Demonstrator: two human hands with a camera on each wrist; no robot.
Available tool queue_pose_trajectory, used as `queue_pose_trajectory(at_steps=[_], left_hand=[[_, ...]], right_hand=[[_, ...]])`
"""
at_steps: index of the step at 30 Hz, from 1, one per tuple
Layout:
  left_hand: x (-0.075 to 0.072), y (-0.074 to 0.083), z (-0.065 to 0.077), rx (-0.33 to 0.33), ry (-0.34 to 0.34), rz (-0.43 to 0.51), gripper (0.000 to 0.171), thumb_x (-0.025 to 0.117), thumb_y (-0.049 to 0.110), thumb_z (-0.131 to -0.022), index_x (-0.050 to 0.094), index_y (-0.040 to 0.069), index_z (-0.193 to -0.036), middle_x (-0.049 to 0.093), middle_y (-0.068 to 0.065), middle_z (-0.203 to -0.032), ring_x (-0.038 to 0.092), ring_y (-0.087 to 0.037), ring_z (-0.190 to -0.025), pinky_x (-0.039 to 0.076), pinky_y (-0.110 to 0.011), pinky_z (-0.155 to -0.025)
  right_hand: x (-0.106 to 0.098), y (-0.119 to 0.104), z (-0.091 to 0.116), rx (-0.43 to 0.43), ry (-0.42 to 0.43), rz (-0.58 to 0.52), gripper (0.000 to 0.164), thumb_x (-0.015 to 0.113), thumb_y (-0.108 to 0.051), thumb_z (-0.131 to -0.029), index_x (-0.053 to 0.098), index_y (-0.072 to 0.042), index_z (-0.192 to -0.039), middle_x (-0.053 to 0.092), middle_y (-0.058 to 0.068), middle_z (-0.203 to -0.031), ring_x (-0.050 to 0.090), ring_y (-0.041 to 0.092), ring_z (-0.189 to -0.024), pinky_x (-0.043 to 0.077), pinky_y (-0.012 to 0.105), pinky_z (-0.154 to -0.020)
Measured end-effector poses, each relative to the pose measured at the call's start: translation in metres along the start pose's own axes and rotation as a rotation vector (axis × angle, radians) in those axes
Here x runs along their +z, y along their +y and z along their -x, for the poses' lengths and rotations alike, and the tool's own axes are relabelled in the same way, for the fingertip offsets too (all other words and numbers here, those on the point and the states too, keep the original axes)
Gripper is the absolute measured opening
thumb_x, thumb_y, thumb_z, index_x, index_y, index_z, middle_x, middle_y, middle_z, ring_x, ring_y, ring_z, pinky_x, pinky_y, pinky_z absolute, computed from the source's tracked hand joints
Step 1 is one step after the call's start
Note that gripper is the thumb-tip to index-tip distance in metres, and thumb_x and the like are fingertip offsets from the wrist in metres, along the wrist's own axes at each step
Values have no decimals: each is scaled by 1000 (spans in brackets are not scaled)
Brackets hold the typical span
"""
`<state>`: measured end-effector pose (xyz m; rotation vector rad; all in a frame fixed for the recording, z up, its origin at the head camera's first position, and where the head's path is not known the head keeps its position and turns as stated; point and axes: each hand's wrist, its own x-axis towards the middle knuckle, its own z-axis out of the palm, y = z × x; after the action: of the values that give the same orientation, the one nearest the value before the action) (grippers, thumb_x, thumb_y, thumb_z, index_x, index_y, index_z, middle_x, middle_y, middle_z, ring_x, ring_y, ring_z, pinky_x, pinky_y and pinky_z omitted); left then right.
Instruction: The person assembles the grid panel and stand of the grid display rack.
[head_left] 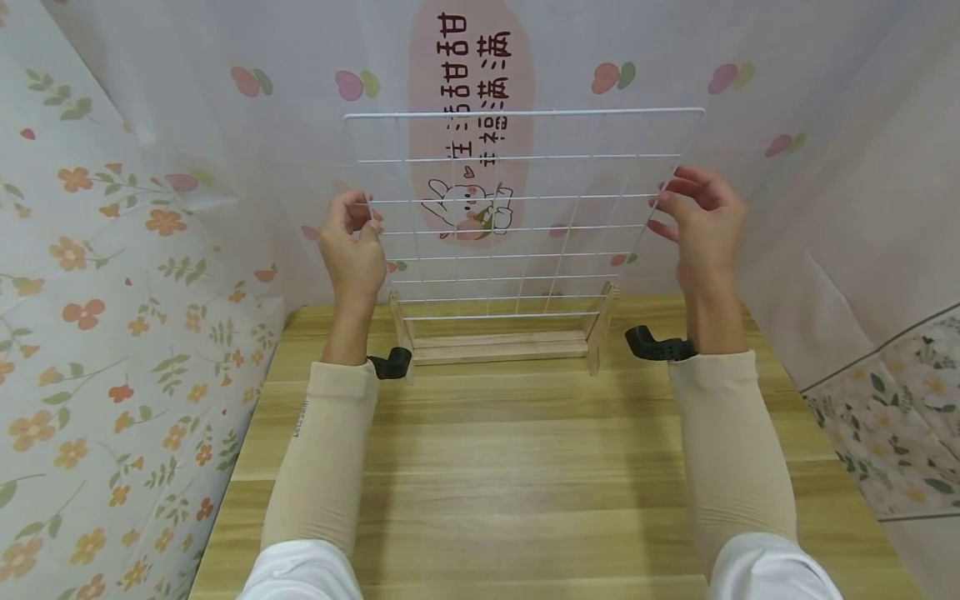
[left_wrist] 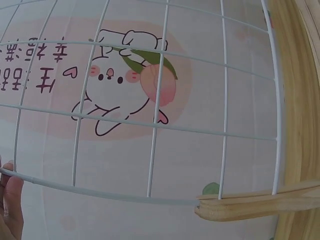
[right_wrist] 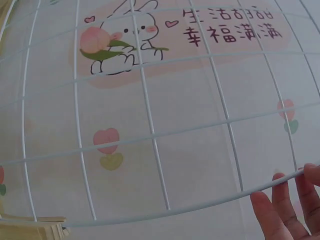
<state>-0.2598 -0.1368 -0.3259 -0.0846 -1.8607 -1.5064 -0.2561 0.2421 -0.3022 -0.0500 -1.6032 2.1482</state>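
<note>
A white wire grid panel [head_left: 525, 112] stands up with its lower end between the two side posts of a light wooden stand [head_left: 498, 346]. My left hand [head_left: 354, 254] grips the panel's left edge partway up, thumb on the near side. On the opposite edge, my right hand [head_left: 705, 225] holds the wire between thumb and fingers. In the left wrist view, one side wire meets a wooden post [left_wrist: 250, 206] whose end is rounded. The other post [right_wrist: 32, 230] shows at the lower left of the right wrist view, against the panel's edge.
The stand rests near the back of a wood-grain table [head_left: 487, 467]. Behind the panel hangs a white cloth [head_left: 300, 50] with a cartoon rabbit, lettering and tulips. A flowered cloth [head_left: 127, 333] covers the left side. Black wrist mounts [head_left: 393, 364] stick out inward from both wrists.
</note>
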Motion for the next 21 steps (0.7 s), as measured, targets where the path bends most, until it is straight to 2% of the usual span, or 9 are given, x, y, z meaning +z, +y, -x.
queue_pose_trajectory(at_steps=[2,7,15,21], left_hand=[[0,-8,-2,3,-3,8,26,50,-17,-86,60,-6,-107,63,-16,-85,57,-16,-77,43,-20,-69],[-1,-11,-1,1,1,12,25,51,-16,-87,60,-5,-107,62,-14,-85,56,-14,-76,44,-21,-70],[0,-17,1,43,19,-17,28,49,-20,-82,61,-7,-103,64,-18,-83,56,-18,-74,42,-20,-69],[0,-22,4,40,30,-31,29,48,-21,-81,61,-7,-104,64,-18,-83,57,-20,-74,41,-19,-70]], right_hand=[[0,1,-2,4,-2,-18,27,72,1,-83,69,-2,-110,65,9,-96,68,23,-79,55,38,-71],[0,3,-3,-14,-19,-9,28,74,-2,-83,68,0,-110,64,9,-94,69,23,-79,54,38,-72],[-1,7,-4,15,-38,-11,21,71,3,-84,69,-1,-105,65,7,-92,68,22,-75,56,38,-69],[-2,14,-4,3,-52,1,20,72,0,-84,70,-2,-104,64,8,-92,68,21,-77,56,36,-68]])
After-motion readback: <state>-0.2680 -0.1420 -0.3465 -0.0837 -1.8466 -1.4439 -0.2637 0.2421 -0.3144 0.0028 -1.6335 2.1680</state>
